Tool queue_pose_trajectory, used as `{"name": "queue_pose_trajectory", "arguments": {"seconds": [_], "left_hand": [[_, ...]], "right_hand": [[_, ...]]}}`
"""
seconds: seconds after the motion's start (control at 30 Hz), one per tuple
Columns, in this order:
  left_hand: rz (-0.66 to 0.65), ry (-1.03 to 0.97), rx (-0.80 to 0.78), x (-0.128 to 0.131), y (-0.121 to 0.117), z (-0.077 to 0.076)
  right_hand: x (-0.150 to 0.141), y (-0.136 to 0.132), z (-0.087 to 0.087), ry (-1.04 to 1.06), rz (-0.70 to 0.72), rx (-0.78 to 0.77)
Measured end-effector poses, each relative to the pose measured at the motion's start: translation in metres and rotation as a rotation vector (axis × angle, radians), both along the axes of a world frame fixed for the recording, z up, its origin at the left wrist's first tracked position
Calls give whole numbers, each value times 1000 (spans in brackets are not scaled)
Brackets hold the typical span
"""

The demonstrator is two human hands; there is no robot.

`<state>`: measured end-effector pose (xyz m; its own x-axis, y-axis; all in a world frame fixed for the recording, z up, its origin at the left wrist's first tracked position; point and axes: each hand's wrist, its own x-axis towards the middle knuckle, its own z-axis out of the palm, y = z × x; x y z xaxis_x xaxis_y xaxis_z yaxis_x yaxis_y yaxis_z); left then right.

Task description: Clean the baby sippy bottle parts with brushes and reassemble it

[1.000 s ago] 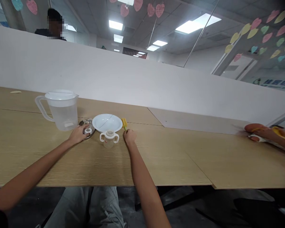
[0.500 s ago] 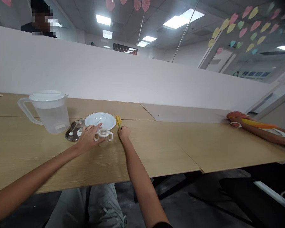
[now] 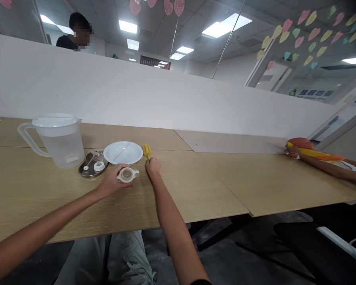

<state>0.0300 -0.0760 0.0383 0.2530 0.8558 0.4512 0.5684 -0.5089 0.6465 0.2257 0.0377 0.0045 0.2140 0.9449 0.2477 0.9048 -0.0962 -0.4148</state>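
My left hand (image 3: 114,181) is closed around a clear baby bottle (image 3: 126,175) with two white side handles. Its open mouth is tilted up toward me. My right hand (image 3: 154,168), just to the right, grips the green handle of a bottle brush with a yellow sponge head (image 3: 146,149); the brush points away from me, apart from the bottle. Behind the bottle sits a white plate (image 3: 123,152). Left of the plate, a small metal tray (image 3: 89,171) holds a white ring cap (image 3: 99,166), a small white piece (image 3: 86,168) and some clear parts.
A lidded clear plastic pitcher (image 3: 63,142) stands left of the tray on the wooden table (image 3: 190,186). A low white partition (image 3: 166,99) runs behind it. At the far right, another person's arms (image 3: 323,164) rest on the table. Someone (image 3: 65,40) is beyond the partition.
My left hand has closed further around the bottle and tipped its mouth toward me. The right hand with the brush has barely moved. The person behind the partition has shifted right.
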Motion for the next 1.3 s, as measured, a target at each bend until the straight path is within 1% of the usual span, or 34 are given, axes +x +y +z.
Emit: {"name": "queue_pose_trajectory", "arguments": {"seconds": [0.07,0.1,0.13,0.2,0.27,0.3,0.37,0.4,0.47,0.5,0.53,0.6,0.67,0.73,0.83,0.93,1.07,1.2,1.3], "left_hand": [[-24,-40,-26,1,-2,1],[-21,-61,-29,0,-2,4],[-6,-82,-18,-1,-2,8],[49,-103,49,-6,4,21],[123,-67,153,-13,16,38],[153,-16,201,-18,25,47],[208,109,300,-30,46,62],[228,175,335,-36,58,69],[283,273,375,-47,80,79],[295,326,384,-51,89,83],[305,389,399,-55,96,87],[319,521,452,-59,104,94],[340,617,517,-59,104,100],[355,669,574,-54,101,106],[327,762,645,-45,96,112],[311,901,730,-38,94,111],[312,1068,867,-35,92,100],[288,1135,939,-34,86,89],[305,1134,975,-35,82,87]], "right_hand": [[1,0,2,16,-24,39],[2,1,3,38,-37,87],[3,2,3,77,-43,162],[4,3,4,193,-7,382],[3,4,3,304,96,632],[1,3,3,324,162,730],[-6,1,4,288,307,851],[-10,-1,4,235,379,869],[-17,-5,5,100,490,849],[-21,-7,6,38,514,827],[-24,-8,6,-12,514,807],[-28,-8,6,-68,468,785],[-30,-8,6,-89,406,781],[-30,-7,6,-102,355,773],[-30,-8,7,-130,314,727],[-29,-11,10,-182,310,673],[-32,-16,12,-264,334,650],[-37,-20,11,-317,368,652],[-38,-21,10,-337,389,673]]}}
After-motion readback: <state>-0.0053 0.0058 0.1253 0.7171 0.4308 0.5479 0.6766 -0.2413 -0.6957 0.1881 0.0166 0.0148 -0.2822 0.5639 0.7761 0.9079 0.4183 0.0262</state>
